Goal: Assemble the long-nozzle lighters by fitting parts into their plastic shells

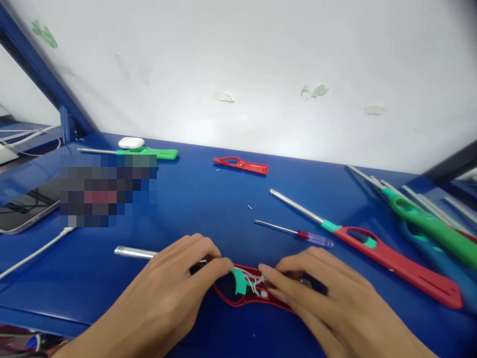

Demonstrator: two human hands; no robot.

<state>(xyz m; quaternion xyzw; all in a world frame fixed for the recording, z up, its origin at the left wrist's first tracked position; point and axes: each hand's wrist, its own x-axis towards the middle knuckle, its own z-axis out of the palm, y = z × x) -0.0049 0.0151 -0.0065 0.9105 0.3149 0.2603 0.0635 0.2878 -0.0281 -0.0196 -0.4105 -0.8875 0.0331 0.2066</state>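
Observation:
An opened red gas lighter [238,302] lies on the blue table in front of me, its inside facing up. A teal trigger [239,282] and thin white wires [252,281] show in its casing. My left hand [167,283] closes around the lighter's front part, where the silver tube [134,252] sticks out to the left. On the handle end, the fingers of my right hand [324,293] are closed together and cover most of that half. Just beyond lies a screwdriver [313,238] with a clear purple-red handle.
A loose red casing half [246,166] and tiny screws [249,207] lie farther back. To the right are a whole red lighter [402,266] and several others, including a green lighter [436,223]. At left are another green lighter [160,153], a white earbud case [131,142] and a phone [30,206].

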